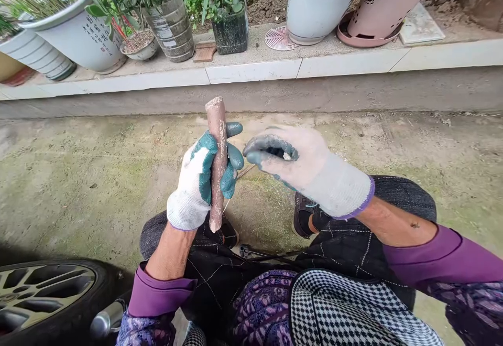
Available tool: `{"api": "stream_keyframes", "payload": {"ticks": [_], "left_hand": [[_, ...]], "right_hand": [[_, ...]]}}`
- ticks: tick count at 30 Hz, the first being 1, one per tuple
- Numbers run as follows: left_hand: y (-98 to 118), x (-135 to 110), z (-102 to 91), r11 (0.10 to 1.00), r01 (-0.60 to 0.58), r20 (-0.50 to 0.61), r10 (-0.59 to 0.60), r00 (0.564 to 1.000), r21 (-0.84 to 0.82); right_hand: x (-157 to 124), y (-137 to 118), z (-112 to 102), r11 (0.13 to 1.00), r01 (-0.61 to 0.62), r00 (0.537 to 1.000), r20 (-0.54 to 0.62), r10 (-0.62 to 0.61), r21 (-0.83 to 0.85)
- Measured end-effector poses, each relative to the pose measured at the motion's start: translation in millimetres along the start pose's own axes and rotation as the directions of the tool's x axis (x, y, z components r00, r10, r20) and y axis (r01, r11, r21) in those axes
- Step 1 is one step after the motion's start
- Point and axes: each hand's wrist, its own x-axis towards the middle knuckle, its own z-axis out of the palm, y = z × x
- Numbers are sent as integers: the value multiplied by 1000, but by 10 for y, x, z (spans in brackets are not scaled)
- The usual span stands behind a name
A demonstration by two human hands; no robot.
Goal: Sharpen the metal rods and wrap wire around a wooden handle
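left hand (196, 181), in a white knit glove (186, 207) with teal rubber palm, closed, gripping a rough pinkish-brown cylindrical stick (217, 162) held upright. right hand (304, 165), gloved alike, half open, just beside the stick, not touching it, above dark quilted trousers (346, 251).

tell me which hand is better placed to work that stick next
Right, probably: the right hand, in a white teal-dipped glove, is open and free beside the rough pinkish-brown stick, while the left hand holds it.

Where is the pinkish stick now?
In the head view, the pinkish stick stands nearly upright, gripped in the gloved left hand, just left of the open gloved right hand.
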Motion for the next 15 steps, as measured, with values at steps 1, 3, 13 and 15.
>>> {"api": "stream_keyframes", "payload": {"ticks": [1, 3, 13, 15], "left_hand": [[-2, -10, 0, 1000, 18, 3, -18, 1000, 2], [-13, -19, -6, 998, 55, 19, -55, 998, 10], [-78, -24, 38, 995, 65, 19, -67, 998, 82], [-79, -27, 47, 995, 65, 24, -67, 997, 81]], "right_hand": [[15, 0, -6, 999, -13, 999, -44, 15, 40], [50, 3, -8, 995, -30, 997, -68, 36, 98], [110, -24, 28, 999, -33, 999, 10, 33, 16], [106, -24, 29, 1000, -18, 1000, 0, 18, -24]]}}
